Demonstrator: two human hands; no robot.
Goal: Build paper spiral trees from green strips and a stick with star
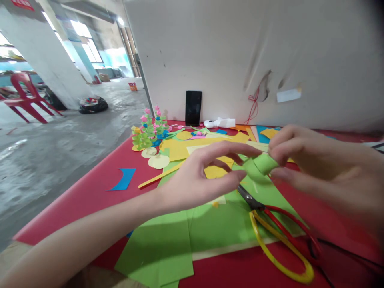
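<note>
A small rolled piece of green paper hangs above the table between both my hands. My left hand pinches its left end between thumb and fingertips. My right hand closes on its right end with thumb below and fingers above. Under them lies a large green paper sheet on the red table. Scissors with a red and a yellow handle rest on the sheet just below my right hand.
Yellow paper sheets and scraps, a blue scrap and small paper trees lie further back. A black phone leans on the white wall. Red chairs stand on the concrete floor at left.
</note>
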